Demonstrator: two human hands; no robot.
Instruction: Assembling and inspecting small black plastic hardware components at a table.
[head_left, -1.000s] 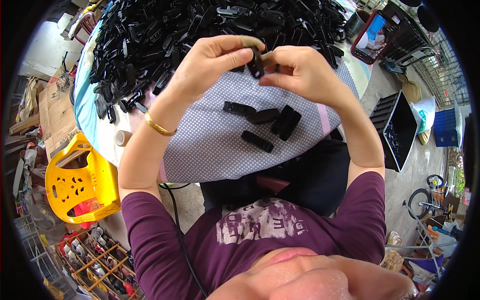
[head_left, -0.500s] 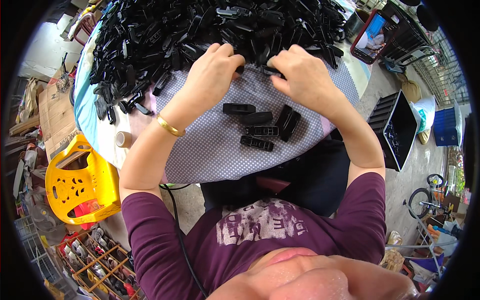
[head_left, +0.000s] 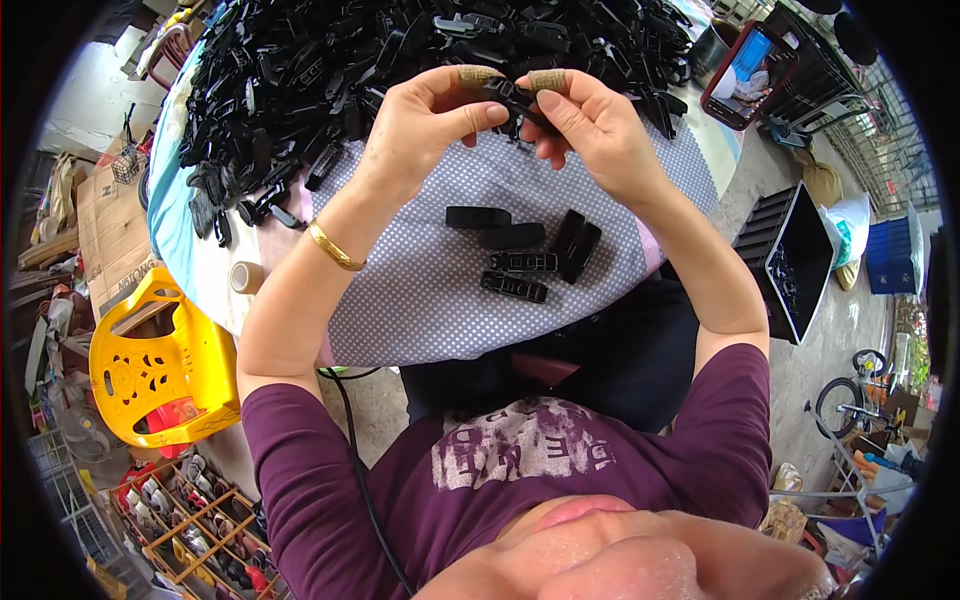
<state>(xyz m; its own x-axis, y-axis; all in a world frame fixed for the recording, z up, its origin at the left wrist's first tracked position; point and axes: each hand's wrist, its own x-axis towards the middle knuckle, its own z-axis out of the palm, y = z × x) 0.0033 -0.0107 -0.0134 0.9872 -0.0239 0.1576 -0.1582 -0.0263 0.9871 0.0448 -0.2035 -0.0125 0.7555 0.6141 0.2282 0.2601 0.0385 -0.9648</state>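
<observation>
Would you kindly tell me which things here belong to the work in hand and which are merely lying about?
In the work:
- black plastic part pinched between left hand and right hand
- heap of black parts
- five black pieces set on the dotted cloth

Lying about:
- yellow plastic stool
- roll of tape
- black crate
- phone

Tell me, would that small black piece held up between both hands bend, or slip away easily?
The black plastic piece probably stays stiff: it keeps its shape between the left hand and right hand. It seems light, since fingertips alone lift it. Taped fingertips hint it may be slippery.
</observation>
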